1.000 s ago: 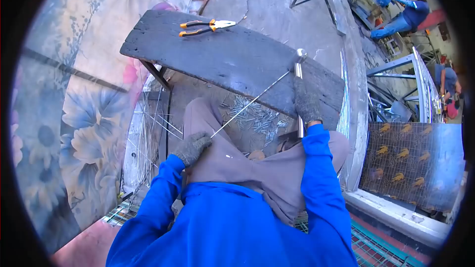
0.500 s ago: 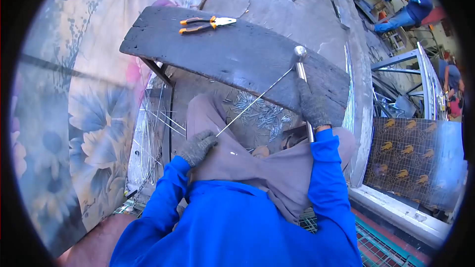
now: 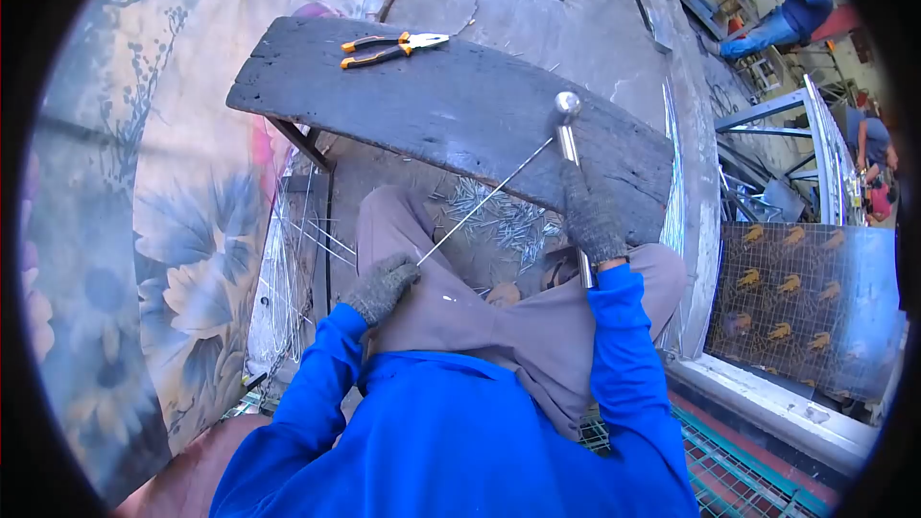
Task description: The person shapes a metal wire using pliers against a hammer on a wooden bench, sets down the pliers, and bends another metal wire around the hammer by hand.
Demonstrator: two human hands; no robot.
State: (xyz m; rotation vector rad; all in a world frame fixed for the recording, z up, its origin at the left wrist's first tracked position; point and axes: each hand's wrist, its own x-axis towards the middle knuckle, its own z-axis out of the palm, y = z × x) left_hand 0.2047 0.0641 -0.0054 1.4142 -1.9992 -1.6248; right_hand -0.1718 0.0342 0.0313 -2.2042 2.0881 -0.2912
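My left hand (image 3: 382, 288), in a grey knit glove, is closed around the near end of a thin metal rod (image 3: 472, 215) above my left thigh. The rod slants up to the right, its far end over the dark wooden bench (image 3: 422, 115) close to the hammer head. In my gloved right hand (image 3: 594, 216) is a shiny metal hammer (image 3: 567, 142), its rounded head pointing away from me over the bench's right part. Whether the head touches the rod or the wood I cannot tell. Pliers (image 3: 393, 48) with orange and black handles lie on the bench's far left part.
Many short cut metal pieces (image 3: 504, 221) litter the floor under the bench. Long thin rods (image 3: 674, 173) stand past its right end, and more rods (image 3: 280, 297) are at the left. A floral cloth (image 3: 192, 259) hangs at the left. Another person (image 3: 791, 19) works at upper right.
My right hand and the hammer have shifted slightly left and toward me. The rod's far end has dropped a little with them, while my left hand keeps its grip.
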